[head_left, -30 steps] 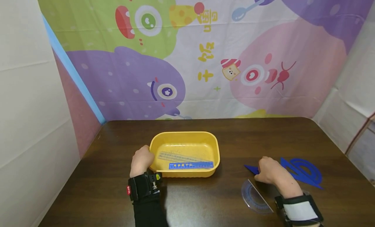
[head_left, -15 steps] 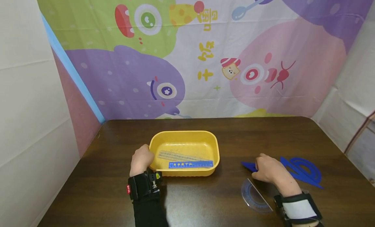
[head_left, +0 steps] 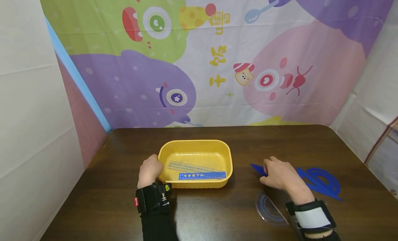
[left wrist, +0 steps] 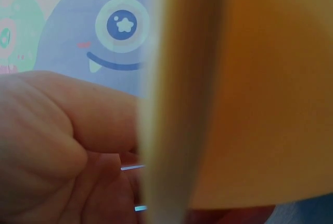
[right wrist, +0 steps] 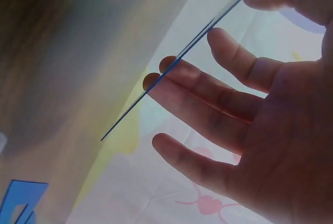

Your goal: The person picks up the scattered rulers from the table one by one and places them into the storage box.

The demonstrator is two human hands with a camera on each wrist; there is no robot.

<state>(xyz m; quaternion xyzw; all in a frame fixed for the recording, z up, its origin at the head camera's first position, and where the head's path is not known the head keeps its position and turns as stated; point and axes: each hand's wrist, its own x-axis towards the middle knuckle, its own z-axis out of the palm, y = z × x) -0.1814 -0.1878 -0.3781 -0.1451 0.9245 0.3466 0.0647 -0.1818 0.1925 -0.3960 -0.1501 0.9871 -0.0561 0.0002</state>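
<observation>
My left hand [head_left: 150, 170] grips the left rim of a yellow plastic basin [head_left: 196, 185]. In the left wrist view the basin's wall [left wrist: 265, 104] fills the right side, with the thumb against it. Inside the basin lie a blue ruler [head_left: 202, 175] and clear rulers [head_left: 186, 166]. To the right, my right hand [head_left: 281, 173] pinches a thin blue set square [head_left: 257, 169] just over the table; only its pointed corner shows from above. Edge-on in the right wrist view, the set square [right wrist: 195, 41] sits between thumb and fingertips.
On the brown table [head_left: 199, 216], a clear protractor [head_left: 268, 210] lies in front of my right hand. Beyond the right wrist lie a blue set square [head_left: 320, 189] and a blue protractor [head_left: 329, 177]. A cartoon-print cloth [head_left: 224, 102] hangs behind the table.
My right hand has moved left and slightly away from me, carrying the blue set square toward the basin. The left hand and the basin have stayed in place.
</observation>
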